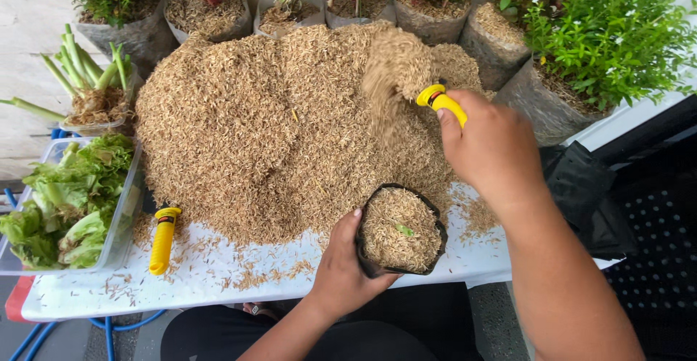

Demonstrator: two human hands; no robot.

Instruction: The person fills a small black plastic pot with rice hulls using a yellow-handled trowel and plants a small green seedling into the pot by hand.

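1. Left hand (341, 270) – grip closed on the rim of the black grow bag (399, 229) at the worktop's (181, 288) 6 o'clock edge; nearly full of husk.
2. Right hand (494, 150) – grip closed around a yellow-handled scoop (441, 101), tipping husk; little topping-up seems left.
3. Husk pile (276, 129) behind; spare yellow tool (162, 239) at 8 o'clock, lettuce tub (72, 201) at 9, potted plants (610, 34) at 12–2.

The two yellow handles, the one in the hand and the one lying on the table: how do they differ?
The yellow handle in the right hand is gripped and raised over the husk pile, with husks spilling from its hidden working end. The yellow handle on the table lies flat by the clear tub of greens, touched by no hand. The first shows only its butt end; the second shows its full length. Both are yellow with a black band.
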